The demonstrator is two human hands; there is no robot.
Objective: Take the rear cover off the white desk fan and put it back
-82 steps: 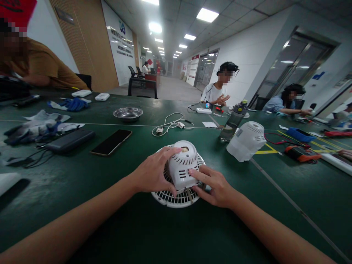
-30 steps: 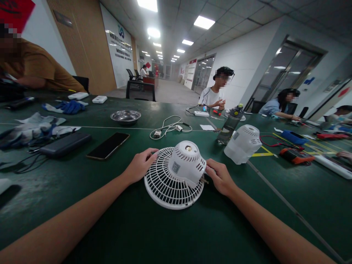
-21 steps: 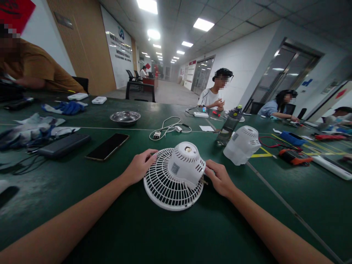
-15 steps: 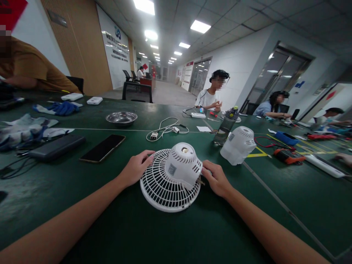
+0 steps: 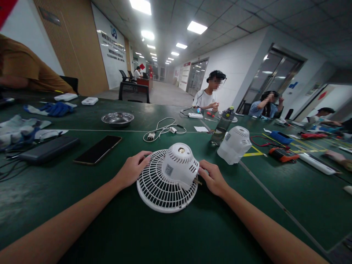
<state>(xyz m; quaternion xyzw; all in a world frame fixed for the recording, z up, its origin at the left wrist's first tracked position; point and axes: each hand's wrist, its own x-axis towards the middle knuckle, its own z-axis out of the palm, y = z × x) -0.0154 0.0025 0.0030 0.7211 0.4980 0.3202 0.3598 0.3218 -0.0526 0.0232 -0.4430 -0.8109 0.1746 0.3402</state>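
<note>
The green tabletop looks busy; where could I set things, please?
The tabletop is bare between the forearms, before the round white plastic fan grille, and between right forearm and grey seam. Its left is crowded around the dark oblong power bank and blue-and-white cloth gloves.

I see a white slotted motor housing point(image 5: 180, 165) sitting tilted on a round white grille point(image 5: 162, 194), lower centre of frame.

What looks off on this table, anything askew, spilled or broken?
Nothing looks spilled or plainly broken. The white vented housing looks off-center, toward the right side of the round grille, and a small tan piece pokes out near the right hand. The gloves at left lie crumpled.
</note>
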